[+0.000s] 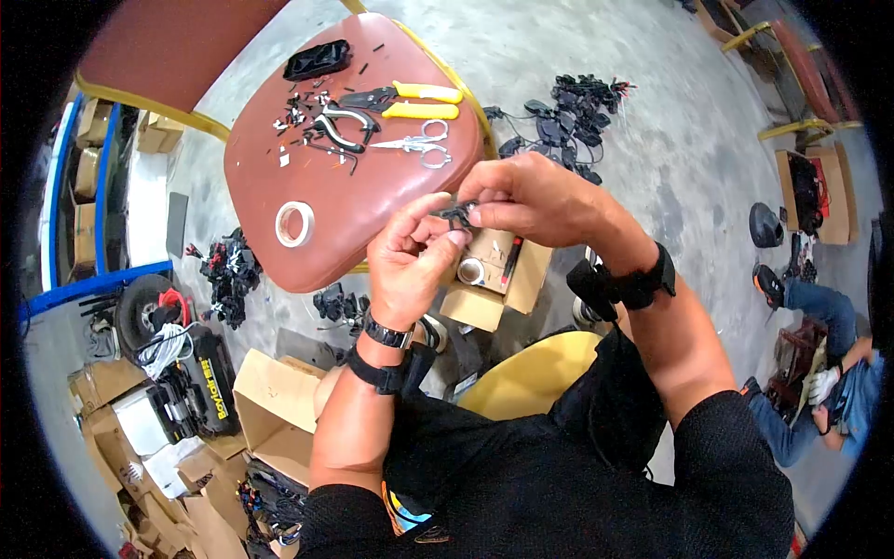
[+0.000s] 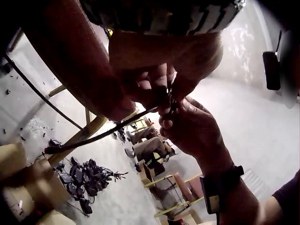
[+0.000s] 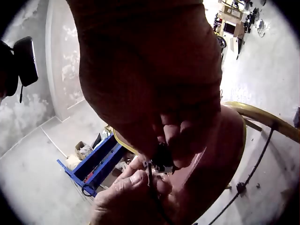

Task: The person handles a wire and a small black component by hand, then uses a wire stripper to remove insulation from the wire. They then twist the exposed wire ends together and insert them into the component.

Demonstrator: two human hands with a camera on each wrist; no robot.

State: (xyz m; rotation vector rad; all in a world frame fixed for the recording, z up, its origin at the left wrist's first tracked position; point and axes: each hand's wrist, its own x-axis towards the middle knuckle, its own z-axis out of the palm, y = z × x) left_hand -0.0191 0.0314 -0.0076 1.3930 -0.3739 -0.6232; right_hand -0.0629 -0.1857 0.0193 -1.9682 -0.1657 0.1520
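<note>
Close in front of the body, above the near edge of a chair seat [image 1: 256, 177], both hands meet at a small black connector [image 3: 162, 158] with a black cable [image 2: 101, 136] trailing from it. The left hand [image 1: 407, 263] pinches it between thumb and fingers from one side. From the other side, the right hand [image 1: 531, 200] grips it with thumb and forefinger. Fingers cover much of the connector. On the seat lie scissors [image 1: 414, 144], yellow-handled pliers [image 1: 424, 110], black-and-white cutters [image 1: 337, 133], a tape roll [image 1: 294, 224] and scattered small bits.
Below the hands stands an open cardboard box [image 1: 473, 310] holding another tape roll. Heaps of black cabled devices [image 1: 568, 116] lie on the floor. A black bundle [image 1: 318, 60] sits at the seat's far side. More boxes [image 1: 270, 391] crowd the left; another person [image 1: 838, 382] sits at right.
</note>
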